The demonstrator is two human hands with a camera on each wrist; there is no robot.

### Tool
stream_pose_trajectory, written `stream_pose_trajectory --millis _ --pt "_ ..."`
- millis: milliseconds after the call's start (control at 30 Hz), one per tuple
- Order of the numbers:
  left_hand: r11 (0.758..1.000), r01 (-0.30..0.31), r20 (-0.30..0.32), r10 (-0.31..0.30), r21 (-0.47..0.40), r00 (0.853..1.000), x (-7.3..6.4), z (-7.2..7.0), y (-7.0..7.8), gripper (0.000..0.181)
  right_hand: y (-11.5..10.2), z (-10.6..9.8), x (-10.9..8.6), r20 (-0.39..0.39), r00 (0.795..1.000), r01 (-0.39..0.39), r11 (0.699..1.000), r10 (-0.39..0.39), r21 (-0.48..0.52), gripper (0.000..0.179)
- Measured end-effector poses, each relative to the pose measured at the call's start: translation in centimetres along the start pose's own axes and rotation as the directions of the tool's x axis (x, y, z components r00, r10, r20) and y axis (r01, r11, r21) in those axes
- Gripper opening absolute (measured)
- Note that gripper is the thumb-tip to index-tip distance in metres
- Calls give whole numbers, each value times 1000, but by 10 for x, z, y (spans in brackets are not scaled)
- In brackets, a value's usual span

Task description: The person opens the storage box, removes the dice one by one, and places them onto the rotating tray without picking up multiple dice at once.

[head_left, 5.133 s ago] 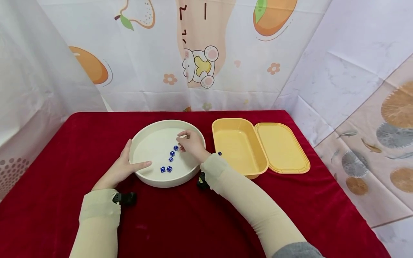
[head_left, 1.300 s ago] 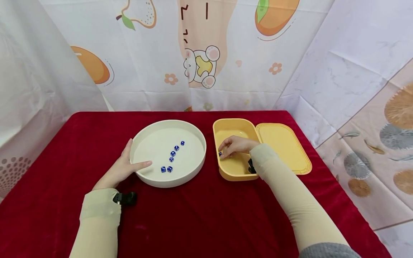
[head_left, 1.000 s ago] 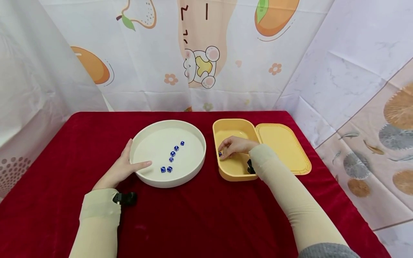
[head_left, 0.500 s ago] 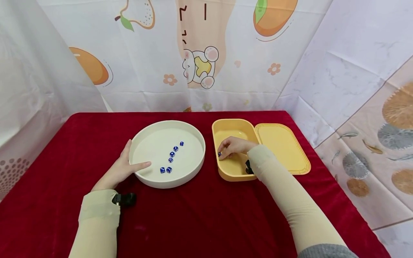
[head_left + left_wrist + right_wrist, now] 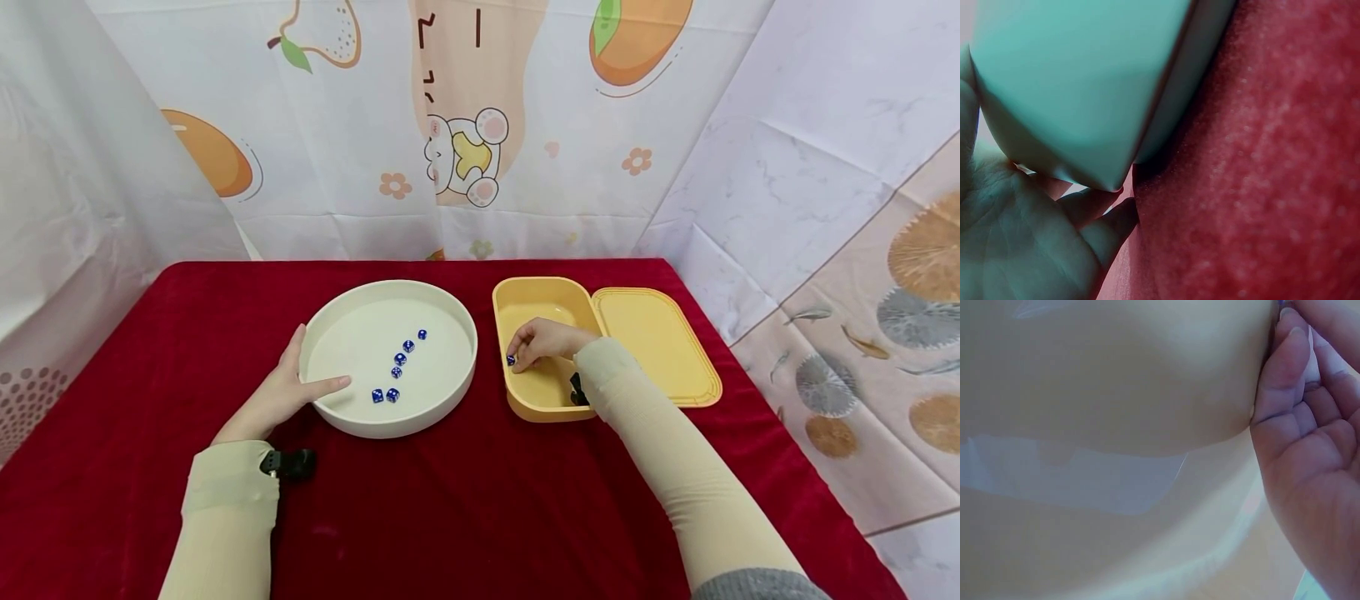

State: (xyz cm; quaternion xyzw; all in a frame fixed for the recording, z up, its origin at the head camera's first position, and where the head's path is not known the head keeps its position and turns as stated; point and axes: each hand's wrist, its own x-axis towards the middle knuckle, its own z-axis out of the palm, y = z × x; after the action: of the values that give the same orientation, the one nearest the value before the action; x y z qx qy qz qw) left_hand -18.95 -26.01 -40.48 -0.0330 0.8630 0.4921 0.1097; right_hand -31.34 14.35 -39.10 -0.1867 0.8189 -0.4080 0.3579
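A round white tray (image 5: 395, 428) lies left of the table's middle, with several blue dice (image 5: 401, 359) in a curved line on its floor. My left hand (image 5: 279, 393) grips the tray's left side, thumb over the rim and fingers along the outer wall; the left wrist view shows fingertips at the bottom edge. Inside the yellow box (image 5: 546, 414), my right hand (image 5: 553, 340) pinches a blue die (image 5: 511, 360) beside the left wall. The right wrist view shows curled fingers against that wall, with only a sliver of blue at the fingertips.
A flat yellow lid (image 5: 656, 346) lies against the right side of the box. Red cloth (image 5: 420, 517) covers the table. Printed curtains (image 5: 337, 167) hang behind it and at both sides. A strip of red cloth separates tray and box.
Since the oldest frame my right hand has moved right, from the tray into the box, leaving another die at the line's far end. Lately it shifts only slightly. The left hand stays put.
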Motion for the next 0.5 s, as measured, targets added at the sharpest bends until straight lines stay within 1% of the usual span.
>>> stream_pose_trajectory --millis 333,500 --pt "1000 6 2 -6 -9 1000 0 0 0 122 3 0 2 -22 1000 -2 1000 2 -17 20" --pt "1000 9 1 -9 -11 1000 0 0 0 122 5 0 3 -28 1000 -3 1000 3 -16 14"
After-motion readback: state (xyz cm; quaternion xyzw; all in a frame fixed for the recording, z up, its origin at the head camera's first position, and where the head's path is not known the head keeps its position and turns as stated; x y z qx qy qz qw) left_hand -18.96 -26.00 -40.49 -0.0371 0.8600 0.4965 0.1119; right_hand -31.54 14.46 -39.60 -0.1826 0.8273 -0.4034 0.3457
